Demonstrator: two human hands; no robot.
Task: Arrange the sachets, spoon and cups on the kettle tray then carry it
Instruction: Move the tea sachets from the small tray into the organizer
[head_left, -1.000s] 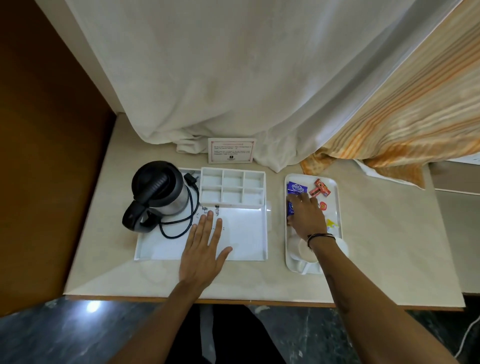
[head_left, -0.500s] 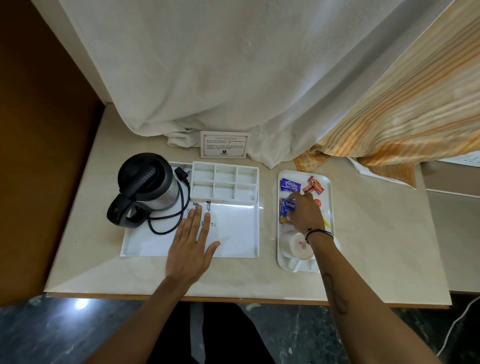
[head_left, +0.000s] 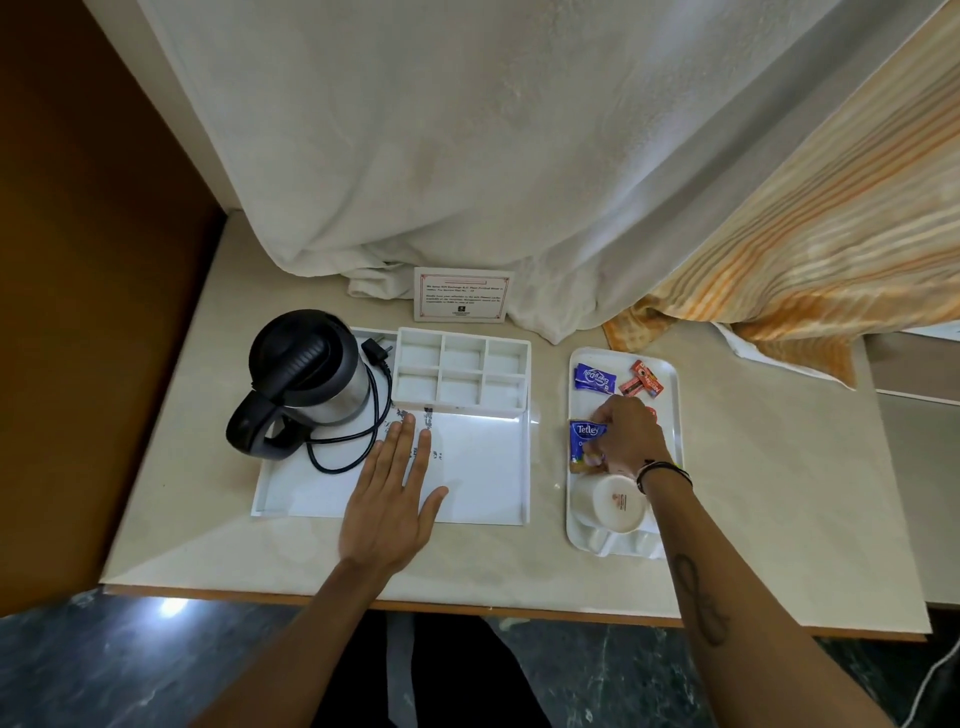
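The white kettle tray (head_left: 483, 483) lies on the table with a black and steel kettle (head_left: 306, 379) at its left and a grid of compartments (head_left: 462, 374) at its back. My left hand (head_left: 395, 493) rests flat and open on the tray's front. To the right, a small white tray (head_left: 674, 395) holds a purple sachet (head_left: 595, 376), red sachets (head_left: 643, 378) and an overturned white cup (head_left: 615, 504). My right hand (head_left: 626, 439) is pinching a blue Tetley tea sachet (head_left: 584, 436) on that tray. No spoon is visible.
A printed card (head_left: 462, 295) stands behind the kettle tray. White cloth (head_left: 467, 156) and striped orange fabric (head_left: 810, 244) hang over the table's back. The kettle's black cord (head_left: 353, 441) loops across the tray. The table's wooden front edge (head_left: 467, 605) is near me.
My right hand has drawn back toward the cup, lifting the blue tea sachet up on its edge. My left hand stays flat on the kettle tray.
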